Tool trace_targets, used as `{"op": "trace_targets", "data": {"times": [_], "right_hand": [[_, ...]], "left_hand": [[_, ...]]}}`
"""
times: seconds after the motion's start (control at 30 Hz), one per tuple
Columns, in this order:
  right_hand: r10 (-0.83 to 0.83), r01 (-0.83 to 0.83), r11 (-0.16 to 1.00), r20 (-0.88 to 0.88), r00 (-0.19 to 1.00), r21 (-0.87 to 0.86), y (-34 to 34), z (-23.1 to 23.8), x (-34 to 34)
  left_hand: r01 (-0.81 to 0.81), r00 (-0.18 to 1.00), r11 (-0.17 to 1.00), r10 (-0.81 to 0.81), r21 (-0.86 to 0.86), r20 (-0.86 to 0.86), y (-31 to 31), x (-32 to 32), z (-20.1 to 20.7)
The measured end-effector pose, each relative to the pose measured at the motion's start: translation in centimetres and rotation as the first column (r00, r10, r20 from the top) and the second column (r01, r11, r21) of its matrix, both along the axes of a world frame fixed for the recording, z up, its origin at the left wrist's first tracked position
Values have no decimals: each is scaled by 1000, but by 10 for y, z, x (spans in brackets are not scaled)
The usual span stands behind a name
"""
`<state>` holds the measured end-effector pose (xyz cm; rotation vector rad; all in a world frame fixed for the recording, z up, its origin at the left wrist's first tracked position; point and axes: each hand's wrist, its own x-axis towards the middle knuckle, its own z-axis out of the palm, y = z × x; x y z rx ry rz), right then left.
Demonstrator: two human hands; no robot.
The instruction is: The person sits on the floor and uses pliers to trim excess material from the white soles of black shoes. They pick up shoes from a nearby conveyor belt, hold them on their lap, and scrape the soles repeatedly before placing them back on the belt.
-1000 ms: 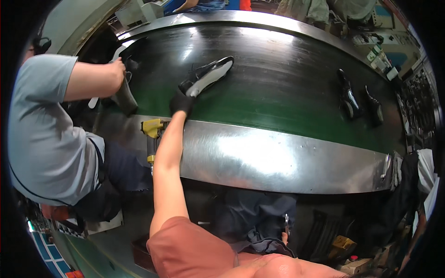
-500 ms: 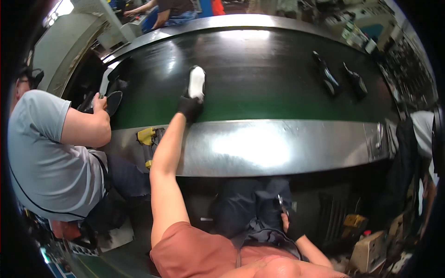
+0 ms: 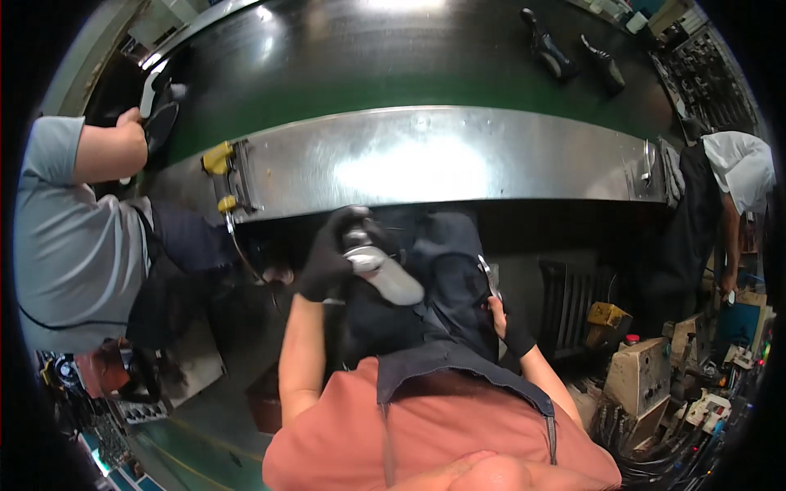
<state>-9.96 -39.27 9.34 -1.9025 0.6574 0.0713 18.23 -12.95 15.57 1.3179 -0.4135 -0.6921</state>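
My left hand [image 3: 327, 260], in a black glove, is closed around the dark end of a shoe [image 3: 395, 282] above my lap. Its pale sole faces up and points toward my right thigh. In my right hand [image 3: 512, 329], beside that thigh, is a slim metal hand tool [image 3: 488, 277] that looks like pliers. Bare fingertips show past the black glove on this hand. Both hands are on my side of the steel ledge [image 3: 303, 168].
Beyond the ledge runs a dark green conveyor belt [image 3: 368, 74], with two dark shoes [image 3: 550, 56] at its far right. A yellow air-powered tool [image 3: 218, 159] with a hose lies on the ledge's left. A co-worker [image 3: 82, 221] sits at left; another person [image 3: 741, 164] is at right.
My left hand has come back from over the belt to my lap, bringing the shoe with it. My right hand still holds the metal tool by my thigh. The view has tilted downward.
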Motion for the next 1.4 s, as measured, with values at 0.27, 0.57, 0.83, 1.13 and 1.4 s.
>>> {"op": "trace_targets", "data": {"times": [0.27, 0.57, 0.83, 1.13, 1.4], "right_hand": [[247, -260, 958, 119, 962, 118, 35, 73, 19], [54, -96, 596, 79, 995, 797, 50, 50, 47], [356, -148, 665, -136, 925, 732, 9, 101, 65], [266, -110, 782, -169, 949, 614, 27, 108, 86], [78, -27, 976, 233, 969, -215, 90, -1, 82]], "left_hand": [[-33, 995, 992, 44, -125, 90, -73, -24, -48], [-100, 995, 957, 96, -273, -28, -100, -49, -43], [-146, 985, 948, 165, -283, 42, -97, -73, -38], [-231, 961, 945, 259, -230, 98, -107, -64, -51], [-279, 949, 960, 275, 3, 153, -116, -43, -75]]}}
